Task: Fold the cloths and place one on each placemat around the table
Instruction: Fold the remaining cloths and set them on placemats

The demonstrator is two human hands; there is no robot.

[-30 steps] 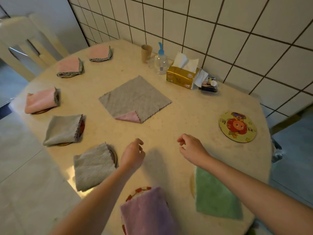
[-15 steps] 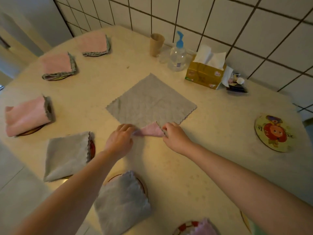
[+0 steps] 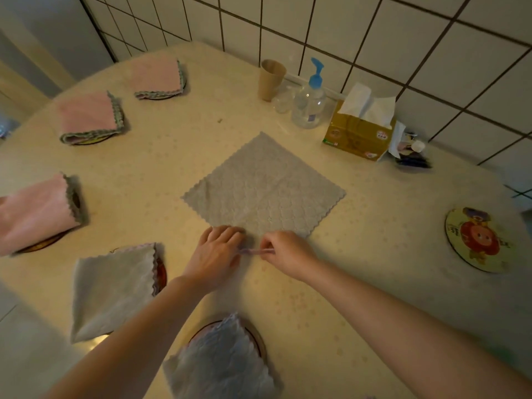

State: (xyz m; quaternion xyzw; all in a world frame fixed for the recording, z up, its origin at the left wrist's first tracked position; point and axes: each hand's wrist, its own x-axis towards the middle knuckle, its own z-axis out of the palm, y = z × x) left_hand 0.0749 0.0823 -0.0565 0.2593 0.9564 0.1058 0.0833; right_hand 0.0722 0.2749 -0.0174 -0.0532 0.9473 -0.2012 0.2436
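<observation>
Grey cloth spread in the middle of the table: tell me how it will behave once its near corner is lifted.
The grey cloth will probably droop, since it lies limp and flat. It looks light: the left hand and right hand pinch its corner with fingertips only. Its quilted surface should grip rather than slip.

An unfolded cloth lies mid-table, both hands at its near corner. Folded cloths on placemats ring the left side, one bare placemat sits far right, and a cup, pump bottle and tissue box stand behind by the wall.
</observation>
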